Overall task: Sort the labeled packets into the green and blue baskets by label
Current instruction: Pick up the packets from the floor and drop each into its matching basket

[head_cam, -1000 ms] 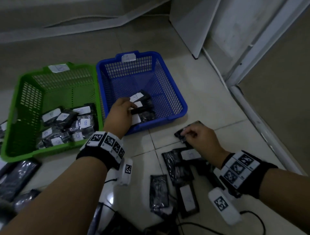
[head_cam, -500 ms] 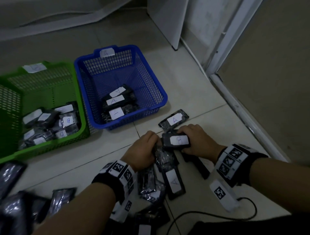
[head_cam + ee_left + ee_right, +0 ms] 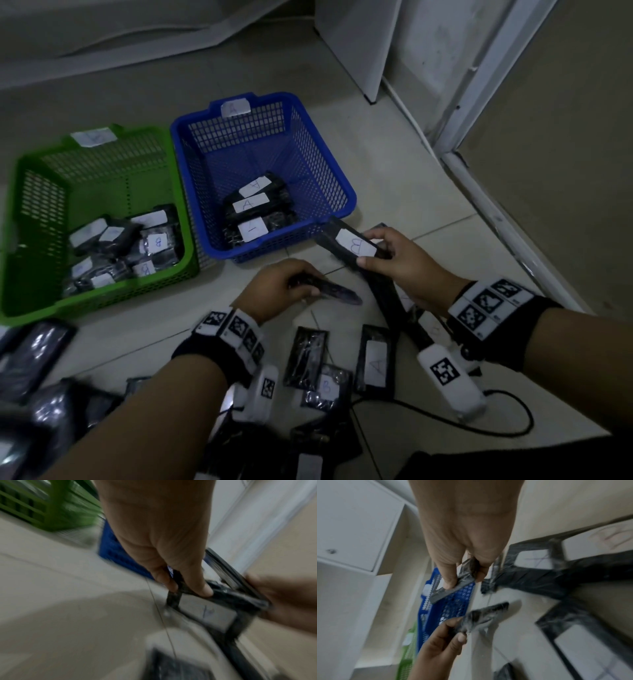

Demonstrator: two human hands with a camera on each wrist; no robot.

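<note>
**Two packets in hand, both baskets waiting**

I had my right hand (image 3: 404, 263) just right of frame centre in the head view, its fingers (image 3: 376, 236) curled round the B packet (image 3: 354, 245), label up, held just beside the lower right corner of the blue basket (image 3: 346, 192). My left hand (image 3: 277, 287) sat a little lower and to the left, its fingers pinching a second dark packet (image 3: 329, 293) edge-on; I could not read that packet's label from any view.

The blue basket, in the upper middle of the frame, already held packets marked A; its own tag looked like an A too. The green basket (image 3: 20, 192), at the left, held packets marked B, though its tag was too blurred to read. More packets lay on the floor in the lower middle, among them a loose A packet (image 3: 376, 363) and a loose B packet (image 3: 326, 389).

I judged the step in hand to be pick-and-read: the B packet was lifted and identified. The next move, as I saw it, called for carrying it leftward across the blue basket and releasing it in the green one, and for turning the left hand's packet to show its label first.
</note>
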